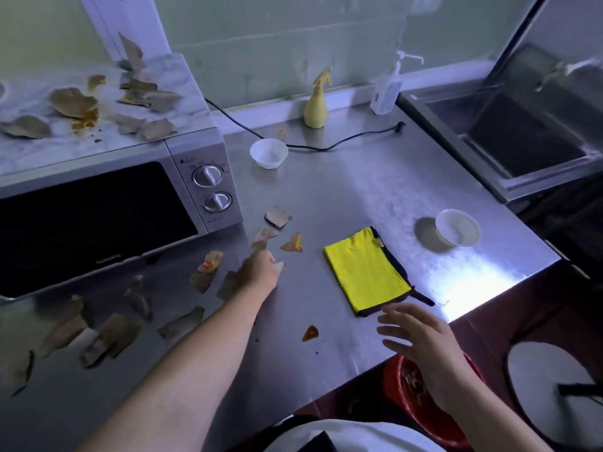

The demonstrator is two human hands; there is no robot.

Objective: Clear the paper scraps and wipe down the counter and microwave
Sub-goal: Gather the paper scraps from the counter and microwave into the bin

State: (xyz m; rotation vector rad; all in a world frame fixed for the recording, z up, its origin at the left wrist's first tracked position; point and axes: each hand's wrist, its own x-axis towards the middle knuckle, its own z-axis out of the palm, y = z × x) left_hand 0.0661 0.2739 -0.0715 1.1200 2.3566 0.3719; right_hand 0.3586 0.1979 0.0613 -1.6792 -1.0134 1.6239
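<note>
Your left hand (261, 267) is stretched forward, low over the tabletop (342, 197), among the paper scraps (277, 218) that lie in front of the microwave (98, 216). Its fingers are bent down at the scraps. The picture is blurred there, so I cannot tell if they are clamped on a piece or only touch it (a pale bit shows beside the thumb).

Your right hand (424, 344) hovers over the near edge of the tabletop with the fingers spread and relaxed, holding nothing, just beside a corner of the yellow cloth (367, 270). The cloth lies folded flat, apart from the scraps.

More brown scraps are spread along the microwave's front toward the left. Another heap of scraps (73, 101) lies on its top, together with orange crumbs (85, 120). A small brown stain (310, 332) is on the tabletop between your two arms.

Farther back stand a white bowl (268, 153), a yellow spray bottle (316, 106) and a clear pump bottle (386, 89), with a black cable (326, 146) lying near them. A second bowl (456, 227) stands near the right edge, with a sink (522, 135) beyond it. Below your right hand, lower than the tabletop, is a red bucket (393, 373).
</note>
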